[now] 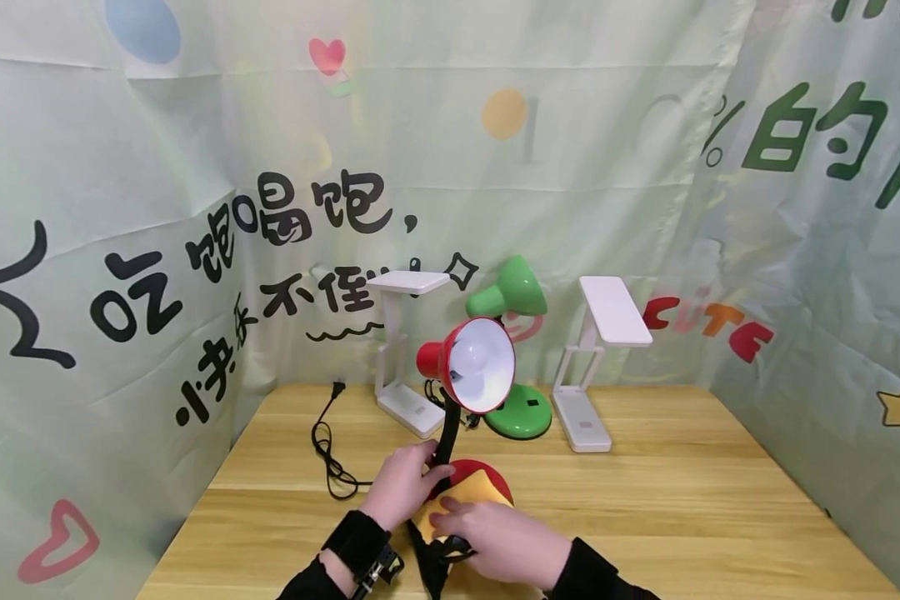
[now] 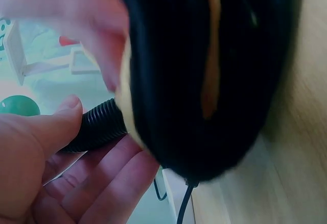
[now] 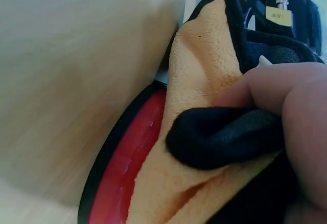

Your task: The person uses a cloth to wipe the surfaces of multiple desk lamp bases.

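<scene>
A red desk lamp stands near the front of the table, its shade (image 1: pixel 482 365) facing forward with the white inside showing. My left hand (image 1: pixel 403 487) holds the lamp's black ribbed gooseneck (image 2: pixel 99 127), thumb on one side and fingers on the other. On the lamp's round red base (image 3: pixel 120 165) lies a yellow cloth (image 1: pixel 476 490) with a black reverse side. My right hand (image 1: pixel 506 540) grips the bunched cloth against the base. A black fold of it sticks out by the fingers in the right wrist view. The cloth hides much of the base.
Behind stand a green desk lamp (image 1: pixel 521 412), a white folding lamp (image 1: pixel 412 408) at left and another white lamp (image 1: pixel 583 421) at right. A black cord with a plug (image 1: pixel 330 454) lies coiled left of the red lamp. Printed fabric (image 1: pixel 570 208) encloses the table (image 1: pixel 667 500).
</scene>
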Demonstrator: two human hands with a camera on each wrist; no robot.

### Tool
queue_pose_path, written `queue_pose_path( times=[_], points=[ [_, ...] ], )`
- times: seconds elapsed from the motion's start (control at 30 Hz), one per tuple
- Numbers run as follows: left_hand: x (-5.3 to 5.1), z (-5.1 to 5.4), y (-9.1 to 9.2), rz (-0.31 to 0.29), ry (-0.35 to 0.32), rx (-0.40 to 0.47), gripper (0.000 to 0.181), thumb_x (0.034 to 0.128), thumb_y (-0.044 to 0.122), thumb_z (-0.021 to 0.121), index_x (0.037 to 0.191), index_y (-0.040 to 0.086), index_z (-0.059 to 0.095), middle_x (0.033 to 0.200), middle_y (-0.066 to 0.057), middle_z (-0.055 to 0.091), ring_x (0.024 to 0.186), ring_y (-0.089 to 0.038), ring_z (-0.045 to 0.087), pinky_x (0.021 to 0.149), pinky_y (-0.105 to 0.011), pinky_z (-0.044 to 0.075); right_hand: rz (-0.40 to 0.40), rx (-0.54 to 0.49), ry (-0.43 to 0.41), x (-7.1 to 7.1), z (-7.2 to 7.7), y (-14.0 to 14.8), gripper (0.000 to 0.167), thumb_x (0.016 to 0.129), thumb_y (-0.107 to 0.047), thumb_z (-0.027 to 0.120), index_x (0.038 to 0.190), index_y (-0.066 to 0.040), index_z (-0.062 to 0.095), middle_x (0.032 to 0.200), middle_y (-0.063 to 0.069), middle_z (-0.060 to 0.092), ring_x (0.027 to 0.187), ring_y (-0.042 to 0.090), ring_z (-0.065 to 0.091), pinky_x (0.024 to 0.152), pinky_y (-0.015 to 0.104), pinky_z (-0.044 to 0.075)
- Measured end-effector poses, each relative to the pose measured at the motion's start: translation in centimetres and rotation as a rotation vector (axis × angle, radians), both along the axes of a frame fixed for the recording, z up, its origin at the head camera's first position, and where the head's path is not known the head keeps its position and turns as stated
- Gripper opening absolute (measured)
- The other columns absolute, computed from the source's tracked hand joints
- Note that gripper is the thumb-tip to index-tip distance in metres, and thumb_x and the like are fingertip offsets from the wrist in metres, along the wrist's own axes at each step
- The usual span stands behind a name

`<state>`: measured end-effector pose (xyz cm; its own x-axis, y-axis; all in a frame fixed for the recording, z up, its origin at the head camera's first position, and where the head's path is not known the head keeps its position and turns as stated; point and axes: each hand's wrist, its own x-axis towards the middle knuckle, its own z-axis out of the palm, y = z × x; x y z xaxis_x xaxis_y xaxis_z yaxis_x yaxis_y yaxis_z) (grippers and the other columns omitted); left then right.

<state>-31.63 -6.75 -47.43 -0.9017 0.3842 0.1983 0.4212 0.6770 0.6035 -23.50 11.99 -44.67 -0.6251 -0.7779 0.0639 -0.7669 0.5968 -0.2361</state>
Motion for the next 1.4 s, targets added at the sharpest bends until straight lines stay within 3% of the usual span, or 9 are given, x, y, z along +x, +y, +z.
queue_pose_path(
  times=[0.17,0.3,0.5,0.63,0.8,0.97,1.17,1.27,1.4],
  points=[
    [0.1,0.0,0.0,0.004,-0.010,0.003,0.016,0.0973,0.037,0.068,0.092,0.023,0.062,0.076,0.008,0.062,0.061,-0.010,0.053,0.057,-0.025,0.041,0.026,-0.069,-0.021,-0.8,-0.4,-0.4,0.039,0.085,0.002,0.073,0.114,-0.023,0.074,0.134,-0.002,0.068,0.117,0.006,0.066,0.091,0.022,0.055],
    [0.2,0.0,-0.1,0.006,0.007,-0.006,0.015,0.0976,0.036,0.068,0.093,0.023,0.062,0.077,0.007,0.062,0.064,-0.009,0.054,0.059,-0.025,0.041,0.041,-0.074,-0.064,-0.7,-0.2,0.2,0.037,0.088,-0.001,0.072,0.121,-0.019,0.073,0.134,0.003,0.067,0.119,0.010,0.066,0.092,0.026,0.056],
    [0.3,0.1,0.0,0.003,0.006,-0.008,0.015,0.0976,0.035,0.068,0.095,0.021,0.064,0.078,0.007,0.062,0.064,-0.008,0.053,0.058,-0.024,0.042,0.003,-0.057,-0.177,0.1,-0.1,2.4,0.044,0.090,-0.004,0.072,0.132,-0.019,0.069,0.138,0.010,0.064,0.116,0.008,0.067,0.095,0.032,0.056],
    [0.3,0.0,-0.1,0.008,0.002,-0.005,0.016,0.0976,0.035,0.068,0.095,0.020,0.064,0.078,0.008,0.063,0.064,-0.008,0.053,0.058,-0.024,0.042,-0.046,-0.048,-0.204,0.2,-0.3,3.9,0.047,0.090,-0.006,0.073,0.133,-0.022,0.068,0.140,0.009,0.063,0.120,0.013,0.066,0.097,0.036,0.056],
    [0.1,-0.2,-0.1,0.013,0.015,-0.012,0.016,0.0974,0.035,0.068,0.096,0.019,0.064,0.078,0.008,0.063,0.065,-0.007,0.054,0.059,-0.024,0.043,-0.131,-0.039,-0.175,-0.6,-0.4,5.2,0.049,0.087,-0.004,0.075,0.131,-0.025,0.069,0.140,0.007,0.064,0.121,0.020,0.067,0.098,0.041,0.055],
    [0.1,-0.2,-0.2,0.011,0.028,-0.021,0.016,0.0975,0.035,0.068,0.098,0.020,0.065,0.081,0.007,0.066,0.066,-0.008,0.056,0.060,-0.026,0.044,-0.180,-0.075,-0.089,-2.2,-0.9,5.5,0.049,0.082,0.000,0.075,0.128,-0.019,0.071,0.136,0.013,0.066,0.116,0.025,0.069,0.094,0.041,0.057],
    [0.1,-0.1,-0.1,0.010,0.036,-0.026,0.016,0.0976,0.039,0.067,0.099,0.023,0.066,0.090,0.006,0.072,0.080,-0.007,0.066,0.068,-0.029,0.052,-0.275,-0.119,-0.041,-4.4,-1.3,4.9,0.041,0.085,-0.003,0.074,0.124,-0.013,0.070,0.132,0.016,0.068,0.117,0.029,0.068,0.094,0.044,0.056],
    [0.0,-0.1,0.0,0.006,0.031,-0.018,0.016,0.0972,0.040,0.067,0.098,0.024,0.066,0.090,0.008,0.071,0.081,-0.005,0.066,0.068,-0.028,0.052,-0.282,-0.122,-0.014,-5.3,-1.2,4.5,0.035,0.087,-0.005,0.073,0.121,-0.012,0.071,0.123,0.011,0.072,0.111,0.023,0.070,0.092,0.042,0.057],
    [-0.1,-0.2,0.0,0.000,0.032,-0.006,0.016,0.0973,0.039,0.067,0.094,0.024,0.064,0.079,0.009,0.064,0.067,-0.005,0.056,0.058,-0.024,0.044,-0.244,-0.160,0.006,-6.5,-1.0,4.4,0.020,0.092,-0.012,0.073,0.112,-0.014,0.071,0.100,-0.003,0.073,0.092,0.008,0.068,0.081,0.032,0.058]
  ],
)
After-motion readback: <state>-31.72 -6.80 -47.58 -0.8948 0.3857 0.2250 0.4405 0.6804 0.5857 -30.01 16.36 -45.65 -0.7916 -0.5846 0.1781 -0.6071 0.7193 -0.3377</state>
